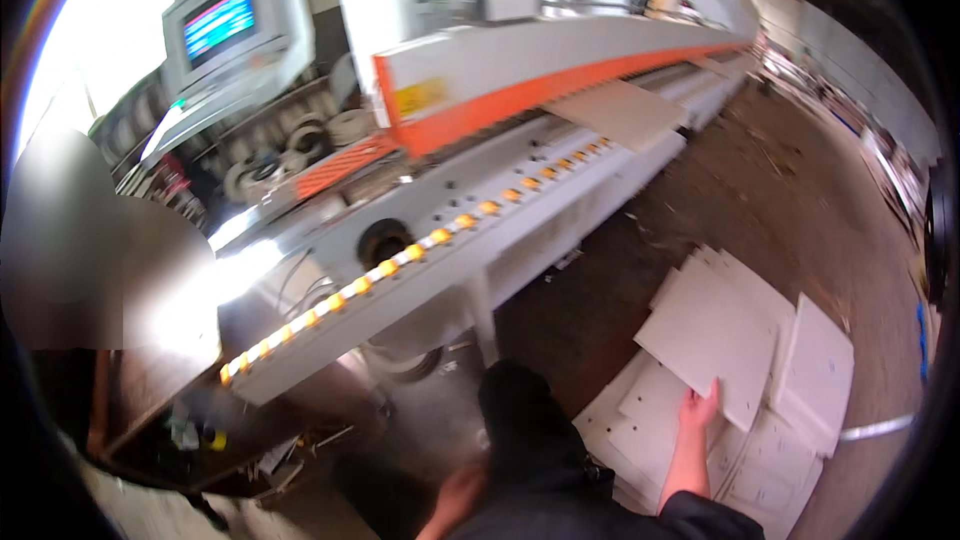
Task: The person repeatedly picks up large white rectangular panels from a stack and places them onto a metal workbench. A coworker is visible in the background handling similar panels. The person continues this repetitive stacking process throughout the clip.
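On my right, a stack of pale flat panels (640, 430) lies low by the floor, some with small drilled holes. My right hand (700, 405) grips the near edge of the top white panel (712, 325), with the thumb over its face. That panel sits tilted on the pile. Another pale panel (815, 375) leans at the stack's right side. Down by my dark-clothed leg is my left hand (462, 490), smeared by motion. Its fingers cannot be made out, and no held thing shows there.
A long white and orange machine (560, 70) runs away from me, with yellow rollers (415, 252) along its near edge. A tan board (620, 112) lies on its bed. A control screen (220, 25) stands far left. Brown floor (770, 170) stretches along the right.
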A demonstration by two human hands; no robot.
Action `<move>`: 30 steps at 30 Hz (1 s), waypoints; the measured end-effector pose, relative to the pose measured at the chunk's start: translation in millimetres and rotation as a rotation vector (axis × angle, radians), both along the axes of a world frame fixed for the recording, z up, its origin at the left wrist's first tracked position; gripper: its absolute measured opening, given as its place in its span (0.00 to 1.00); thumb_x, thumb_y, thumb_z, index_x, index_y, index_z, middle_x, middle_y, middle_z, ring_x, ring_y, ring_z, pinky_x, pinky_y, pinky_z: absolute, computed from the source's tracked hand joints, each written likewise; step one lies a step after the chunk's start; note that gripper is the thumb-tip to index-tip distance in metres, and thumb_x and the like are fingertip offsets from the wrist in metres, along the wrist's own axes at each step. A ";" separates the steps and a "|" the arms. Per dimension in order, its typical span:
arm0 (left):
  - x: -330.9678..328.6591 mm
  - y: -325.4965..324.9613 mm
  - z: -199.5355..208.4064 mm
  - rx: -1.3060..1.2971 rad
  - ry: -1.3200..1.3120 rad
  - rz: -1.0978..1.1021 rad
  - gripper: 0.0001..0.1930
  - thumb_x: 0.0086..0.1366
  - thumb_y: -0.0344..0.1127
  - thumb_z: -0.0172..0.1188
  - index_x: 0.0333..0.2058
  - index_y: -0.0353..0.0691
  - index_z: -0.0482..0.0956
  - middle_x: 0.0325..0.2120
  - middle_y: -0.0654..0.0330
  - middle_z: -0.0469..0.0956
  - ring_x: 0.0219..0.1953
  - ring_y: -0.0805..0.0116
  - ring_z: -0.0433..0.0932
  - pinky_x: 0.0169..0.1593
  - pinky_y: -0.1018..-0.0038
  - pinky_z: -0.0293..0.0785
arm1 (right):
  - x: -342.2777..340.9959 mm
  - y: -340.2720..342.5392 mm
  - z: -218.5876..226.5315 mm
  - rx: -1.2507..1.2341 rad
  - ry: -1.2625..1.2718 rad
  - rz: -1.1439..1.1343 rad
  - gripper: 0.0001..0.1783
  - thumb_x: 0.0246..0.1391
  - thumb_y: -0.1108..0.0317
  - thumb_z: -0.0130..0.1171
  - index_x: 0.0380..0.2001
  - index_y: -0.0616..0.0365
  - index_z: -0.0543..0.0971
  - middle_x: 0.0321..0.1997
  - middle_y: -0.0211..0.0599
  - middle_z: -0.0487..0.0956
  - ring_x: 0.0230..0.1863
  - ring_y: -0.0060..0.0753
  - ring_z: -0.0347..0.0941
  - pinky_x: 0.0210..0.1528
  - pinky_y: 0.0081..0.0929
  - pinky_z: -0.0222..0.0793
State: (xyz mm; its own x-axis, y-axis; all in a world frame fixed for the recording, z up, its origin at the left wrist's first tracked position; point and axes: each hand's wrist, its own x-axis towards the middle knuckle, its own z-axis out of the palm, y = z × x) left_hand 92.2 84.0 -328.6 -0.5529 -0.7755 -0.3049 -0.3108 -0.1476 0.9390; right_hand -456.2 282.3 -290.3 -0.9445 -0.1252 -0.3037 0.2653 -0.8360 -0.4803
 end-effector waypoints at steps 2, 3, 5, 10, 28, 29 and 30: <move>-21.6 -10.3 24.1 -0.239 -0.073 -0.098 0.18 0.68 0.41 0.63 0.51 0.35 0.80 0.41 0.58 0.84 0.44 0.71 0.80 0.50 0.72 0.75 | 1.0 2.7 1.9 0.022 -0.018 0.040 0.22 0.62 0.59 0.64 0.55 0.57 0.76 0.56 0.36 0.80 0.58 0.33 0.75 0.60 0.31 0.70; -23.2 -10.8 38.3 -0.271 -0.130 -0.096 0.19 0.67 0.43 0.63 0.50 0.36 0.81 0.43 0.58 0.84 0.47 0.70 0.80 0.54 0.71 0.74 | 12.1 -1.0 3.7 0.014 -0.033 0.054 0.24 0.63 0.58 0.63 0.57 0.58 0.75 0.58 0.37 0.79 0.59 0.34 0.74 0.60 0.32 0.71; -19.5 -11.4 35.1 -0.250 -0.130 -0.137 0.19 0.68 0.44 0.64 0.51 0.36 0.81 0.45 0.58 0.83 0.48 0.70 0.79 0.54 0.70 0.74 | 33.0 4.9 4.1 0.011 0.031 0.094 0.25 0.64 0.58 0.62 0.58 0.60 0.73 0.60 0.38 0.78 0.59 0.34 0.74 0.59 0.32 0.73; -5.9 -9.5 72.1 -0.150 -0.052 -0.221 0.22 0.69 0.46 0.63 0.55 0.37 0.79 0.48 0.58 0.82 0.51 0.69 0.79 0.57 0.70 0.73 | 100.2 11.0 59.0 -0.052 0.152 0.307 0.24 0.64 0.58 0.61 0.58 0.60 0.73 0.59 0.37 0.78 0.58 0.35 0.76 0.57 0.32 0.76; 25.1 4.3 241.9 0.013 0.777 0.237 0.23 0.70 0.34 0.59 0.58 0.31 0.63 0.42 0.48 0.78 0.38 0.57 0.82 0.43 0.61 0.80 | 276.8 -153.9 217.6 -0.120 0.386 1.297 0.42 0.50 0.57 0.71 0.66 0.53 0.67 0.65 0.39 0.73 0.67 0.47 0.68 0.70 0.50 0.61; 39.2 -2.0 238.7 -0.033 0.798 0.282 0.24 0.69 0.37 0.60 0.57 0.30 0.64 0.42 0.47 0.78 0.37 0.56 0.82 0.41 0.61 0.80 | 280.8 -163.9 210.0 -0.139 0.414 1.340 0.40 0.52 0.58 0.70 0.66 0.52 0.67 0.65 0.38 0.72 0.68 0.44 0.66 0.71 0.47 0.60; 47.7 -4.8 245.4 -0.072 0.820 0.331 0.25 0.69 0.39 0.61 0.57 0.30 0.64 0.41 0.45 0.78 0.36 0.55 0.82 0.39 0.60 0.80 | 284.9 -174.8 201.4 -0.134 0.414 1.390 0.39 0.52 0.60 0.69 0.66 0.53 0.66 0.65 0.38 0.72 0.68 0.44 0.67 0.70 0.47 0.61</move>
State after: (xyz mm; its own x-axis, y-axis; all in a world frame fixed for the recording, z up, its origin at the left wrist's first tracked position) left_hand 139.9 79.2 -83.2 -0.3196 -0.9365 0.1443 0.5117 -0.0424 0.8581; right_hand -171.3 107.5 -88.9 -0.0556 -0.9976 0.0415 0.7459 -0.0691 -0.6624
